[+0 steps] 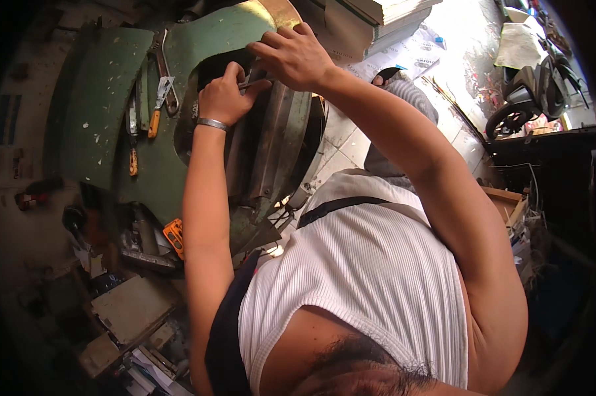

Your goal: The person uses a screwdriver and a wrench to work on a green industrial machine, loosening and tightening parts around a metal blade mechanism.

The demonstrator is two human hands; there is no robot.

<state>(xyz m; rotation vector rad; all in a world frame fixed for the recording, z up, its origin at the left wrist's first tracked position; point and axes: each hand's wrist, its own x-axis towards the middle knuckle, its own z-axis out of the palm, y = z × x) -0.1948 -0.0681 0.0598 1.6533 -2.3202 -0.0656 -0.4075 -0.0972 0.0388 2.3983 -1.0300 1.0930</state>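
Observation:
My left hand [226, 96], a metal band on its wrist, is closed at a dark opening in a green machine [93, 119] with chipped paint. A thin grey metal piece [247, 84] shows at its fingers; its kind is unclear. Just to the right and farther off, my right hand [294, 58] curls its fingers at the opening's upper edge. Whatever lies under those fingertips is hidden. Beside my left hand, on the machine top, lie a large wrench [163, 63], a scraper with a yellow handle [156, 115] and another yellow-handled tool [133, 158].
An orange tool [174, 237] lies by my left forearm. Stacked paper [390, 23] stands beyond my right hand. At the right are a parked motorbike [532, 96] and a wooden box [506, 201]. Boards [133, 307] and clutter fill the lower left.

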